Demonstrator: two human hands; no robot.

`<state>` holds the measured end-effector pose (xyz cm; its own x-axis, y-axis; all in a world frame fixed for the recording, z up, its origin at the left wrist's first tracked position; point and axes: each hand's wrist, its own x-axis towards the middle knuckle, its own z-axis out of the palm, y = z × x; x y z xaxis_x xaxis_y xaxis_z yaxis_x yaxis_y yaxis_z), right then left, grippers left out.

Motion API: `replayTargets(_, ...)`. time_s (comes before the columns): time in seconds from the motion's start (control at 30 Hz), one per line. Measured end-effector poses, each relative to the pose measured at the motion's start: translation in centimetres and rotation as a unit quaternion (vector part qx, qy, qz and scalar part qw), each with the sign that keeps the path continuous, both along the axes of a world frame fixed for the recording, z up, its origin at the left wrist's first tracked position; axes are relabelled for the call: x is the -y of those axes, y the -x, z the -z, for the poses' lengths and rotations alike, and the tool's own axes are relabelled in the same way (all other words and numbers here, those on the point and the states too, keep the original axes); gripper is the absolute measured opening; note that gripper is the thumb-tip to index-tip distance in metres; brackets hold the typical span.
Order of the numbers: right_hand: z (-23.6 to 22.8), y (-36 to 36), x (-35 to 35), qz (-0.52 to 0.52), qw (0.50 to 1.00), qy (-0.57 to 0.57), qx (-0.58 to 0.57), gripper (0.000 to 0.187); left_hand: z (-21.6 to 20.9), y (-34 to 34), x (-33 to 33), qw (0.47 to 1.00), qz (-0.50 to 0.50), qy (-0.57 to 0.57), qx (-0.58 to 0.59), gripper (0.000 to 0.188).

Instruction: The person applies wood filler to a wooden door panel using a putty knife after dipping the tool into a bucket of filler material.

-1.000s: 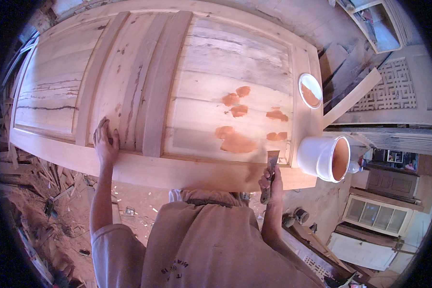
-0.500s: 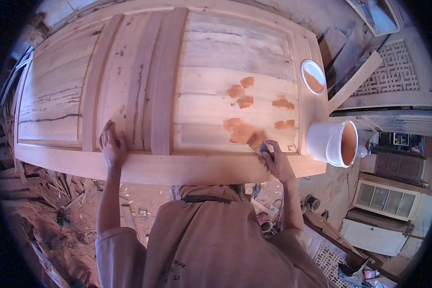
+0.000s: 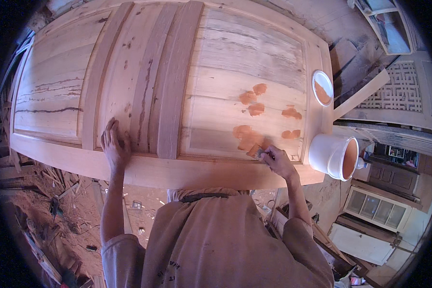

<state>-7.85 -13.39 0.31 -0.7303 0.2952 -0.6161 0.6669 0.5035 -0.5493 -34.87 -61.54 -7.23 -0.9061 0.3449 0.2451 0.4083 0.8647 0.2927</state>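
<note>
A large wooden panelled door lies flat in front of me. My right hand is closed around a putty knife, its blade smeared orange-brown and held low against the near edge of the right panel. Beside the blade spreads a patch of orange-brown filler, with several smaller dabs farther up that panel. My left hand rests on the door's near side by the middle boards, fingers stretched and holding nothing.
A white bucket, orange inside, lies tipped on the door's right corner. Beyond it sits a round lid with filler on it. Wood scraps litter the floor at left; a lattice panel and a glazed frame stand at right.
The view has shifted slightly, so the door appears lower and farther right. My right hand still grips the putty knife, its blade now turned flatter by the large patch. My left hand stays put.
</note>
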Motion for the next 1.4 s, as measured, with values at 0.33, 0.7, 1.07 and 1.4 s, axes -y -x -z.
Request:
replayTargets(0.33, 0.8, -0.1, 2.0, 0.04, 0.998, -0.031, -0.029, 0.022, 0.6, 0.1, 0.3, 1.0, 0.0, 0.017, -0.001, 0.048)
replayTargets(0.7, 3.6, 4.0, 8.3, 0.129, 0.977, -0.079, -0.149, 0.025, 1.0, 0.3, 0.3, 1.0, 0.004, -0.002, 0.01, 0.049)
replayTargets(1.07, 1.3, 1.8, 6.9, 0.165, 0.968, -0.021, -0.19, 0.041, 0.9, 0.2, 0.5, 1.0, 0.007, 0.011, 0.004, 0.051)
replayTargets(1.4, 1.0, 2.0, 11.1, 0.303, 0.933, 0.109, -0.162, 0.042, 0.8, 0.1, 0.7, 1.0, 0.011, -0.012, 0.006, 0.051)
